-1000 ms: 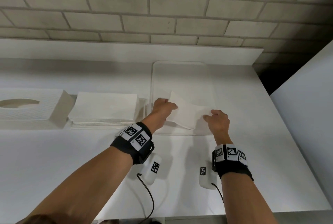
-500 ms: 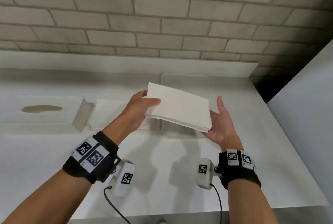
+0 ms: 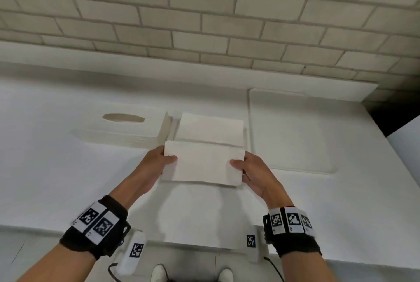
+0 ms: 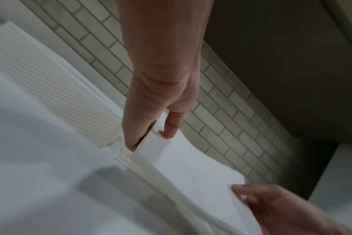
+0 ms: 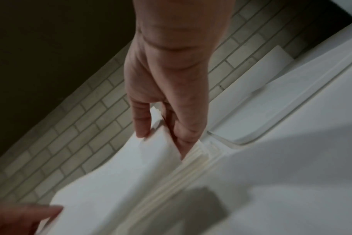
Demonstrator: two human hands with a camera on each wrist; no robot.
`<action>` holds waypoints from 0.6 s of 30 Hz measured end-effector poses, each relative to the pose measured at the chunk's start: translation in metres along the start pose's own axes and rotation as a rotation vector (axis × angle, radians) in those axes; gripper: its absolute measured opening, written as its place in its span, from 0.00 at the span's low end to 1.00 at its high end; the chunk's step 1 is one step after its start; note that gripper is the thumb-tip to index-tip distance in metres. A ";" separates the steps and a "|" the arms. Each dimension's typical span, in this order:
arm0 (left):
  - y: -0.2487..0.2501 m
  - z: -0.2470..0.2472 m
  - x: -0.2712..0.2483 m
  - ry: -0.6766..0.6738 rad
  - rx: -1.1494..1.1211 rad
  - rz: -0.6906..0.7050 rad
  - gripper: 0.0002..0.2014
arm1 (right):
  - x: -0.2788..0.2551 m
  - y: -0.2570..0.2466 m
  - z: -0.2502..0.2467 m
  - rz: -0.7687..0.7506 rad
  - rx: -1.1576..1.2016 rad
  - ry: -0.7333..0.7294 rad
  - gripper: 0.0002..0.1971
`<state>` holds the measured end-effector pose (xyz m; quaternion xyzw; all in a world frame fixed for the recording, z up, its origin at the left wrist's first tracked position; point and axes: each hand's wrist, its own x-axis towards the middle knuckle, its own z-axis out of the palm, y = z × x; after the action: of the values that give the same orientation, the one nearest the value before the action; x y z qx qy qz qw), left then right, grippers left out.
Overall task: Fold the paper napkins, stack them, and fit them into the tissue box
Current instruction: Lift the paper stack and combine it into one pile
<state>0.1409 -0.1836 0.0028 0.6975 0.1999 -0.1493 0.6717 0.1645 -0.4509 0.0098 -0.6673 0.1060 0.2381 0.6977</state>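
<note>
My head feed is evenly lit and soft, the white counter (image 3: 56, 179) close to washed out, so pale edges barely separate. The brick wall (image 3: 204, 9) bows from wide-angle distortion toward the frame edges. A faint grey shadow (image 3: 195, 213) falls on the counter near its front edge. Both wrist feeds are dimmer and smeared by motion blur; the near paper (image 4: 191, 167) and hands are soft, and the upper corners sink into dark, noisy murk.
</note>
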 end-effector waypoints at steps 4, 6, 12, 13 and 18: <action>-0.021 -0.001 -0.011 0.090 0.069 0.153 0.14 | -0.002 0.020 0.016 -0.139 -0.079 0.086 0.14; -0.028 -0.002 -0.015 0.096 0.094 0.222 0.13 | -0.005 0.024 0.021 -0.190 -0.088 0.117 0.14; -0.052 -0.005 -0.011 0.067 0.234 0.232 0.16 | -0.008 0.042 0.026 -0.185 -0.175 0.115 0.18; -0.053 -0.005 -0.011 0.066 0.245 0.245 0.15 | -0.008 0.044 0.026 -0.192 -0.181 0.125 0.18; -0.051 -0.002 -0.012 0.069 0.252 0.335 0.12 | -0.010 0.046 0.022 -0.220 -0.158 0.165 0.18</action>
<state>0.1059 -0.1814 -0.0363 0.8042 0.0837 -0.0353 0.5874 0.1309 -0.4315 -0.0240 -0.7449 0.0699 0.1122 0.6539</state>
